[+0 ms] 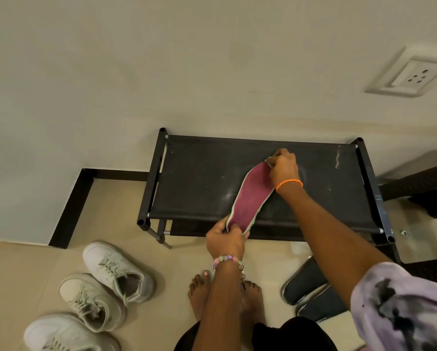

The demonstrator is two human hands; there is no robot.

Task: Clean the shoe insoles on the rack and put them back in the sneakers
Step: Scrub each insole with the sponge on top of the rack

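We are pinching the pink insole [247, 201] taut above the rack [199, 178], left hand [225, 240] gripping its near end, right hand [283, 168] its far end, probably for inspecting or wiping.

Insole [249, 198]: maroon top face, pale grey-green edge, lying diag. over the rack [199, 178], one end at far right, other end past the rack's front edge. It's bent a bit, held at both ends: right hand [283, 167] pinches far end, left hand [225, 240] grips near end. Rack is low, black, fabric top w/ whitish scuffs, against the wall. Sneakers [106, 287]: three white lace-ups on the floor to the left, toes pointing away from the rack, openings up.
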